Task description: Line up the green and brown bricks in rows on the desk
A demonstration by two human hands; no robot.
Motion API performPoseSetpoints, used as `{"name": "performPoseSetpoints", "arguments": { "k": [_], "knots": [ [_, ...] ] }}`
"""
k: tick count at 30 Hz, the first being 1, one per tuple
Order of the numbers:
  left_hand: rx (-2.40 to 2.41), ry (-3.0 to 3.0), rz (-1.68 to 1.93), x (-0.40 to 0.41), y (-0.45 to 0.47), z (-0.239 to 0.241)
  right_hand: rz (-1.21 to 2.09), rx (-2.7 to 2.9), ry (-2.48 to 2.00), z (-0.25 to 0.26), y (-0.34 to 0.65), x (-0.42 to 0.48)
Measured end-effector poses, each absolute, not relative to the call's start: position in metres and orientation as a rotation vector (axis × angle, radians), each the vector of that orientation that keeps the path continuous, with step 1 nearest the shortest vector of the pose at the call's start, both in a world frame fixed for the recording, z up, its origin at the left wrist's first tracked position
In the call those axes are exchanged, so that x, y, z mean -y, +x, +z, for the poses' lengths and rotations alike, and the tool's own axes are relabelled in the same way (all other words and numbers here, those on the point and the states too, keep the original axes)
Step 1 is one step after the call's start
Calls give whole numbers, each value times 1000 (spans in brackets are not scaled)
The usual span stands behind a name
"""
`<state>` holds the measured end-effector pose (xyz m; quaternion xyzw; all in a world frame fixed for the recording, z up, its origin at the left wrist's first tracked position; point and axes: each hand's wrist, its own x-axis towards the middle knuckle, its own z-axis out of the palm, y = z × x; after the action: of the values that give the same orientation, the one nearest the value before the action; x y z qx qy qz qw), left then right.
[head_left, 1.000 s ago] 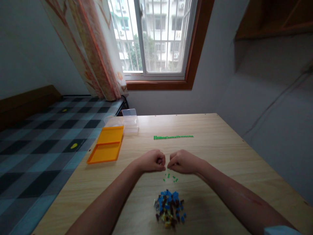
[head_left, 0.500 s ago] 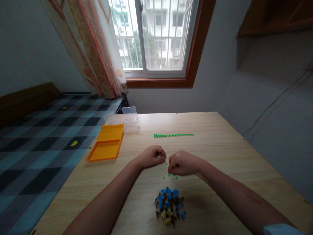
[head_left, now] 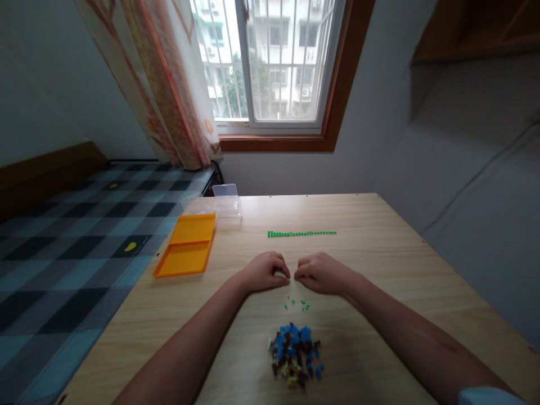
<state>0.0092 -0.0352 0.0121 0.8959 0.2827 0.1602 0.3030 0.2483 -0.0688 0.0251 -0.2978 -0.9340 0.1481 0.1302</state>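
Left hand (head_left: 264,273), right hand (head_left: 323,274): fingertips pinched, meeting tip to tip, possibly on a tiny green brick. Right hand had risen from the loose green bricks (head_left: 296,304) at 6 o'clock; green row (head_left: 301,233) at 12.

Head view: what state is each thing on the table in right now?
Left hand: fingers curled shut, tips pinched.
Right hand: same, nearly touching the left.
Green row: lined up straight, untouched.
Loose green pieces: scattered near the hands.
Mixed pile: heaped, untouched.
Orange case: open, lying flat.
Clear box: lid seems raised.
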Motion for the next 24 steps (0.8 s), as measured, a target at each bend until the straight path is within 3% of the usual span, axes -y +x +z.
{"name": "performPoseSetpoints", "arguments": {
  "k": [9,19,24],
  "knots": [
    [-781,2447,404,36,13,7,724,2463,-905,8,256,53],
    [-968,2426,425,44,25,12,1418,2500,-1057,26,267,56],
    [-966,2421,435,44,26,13,1299,2710,-1113,39,262,63]
  ]
}}
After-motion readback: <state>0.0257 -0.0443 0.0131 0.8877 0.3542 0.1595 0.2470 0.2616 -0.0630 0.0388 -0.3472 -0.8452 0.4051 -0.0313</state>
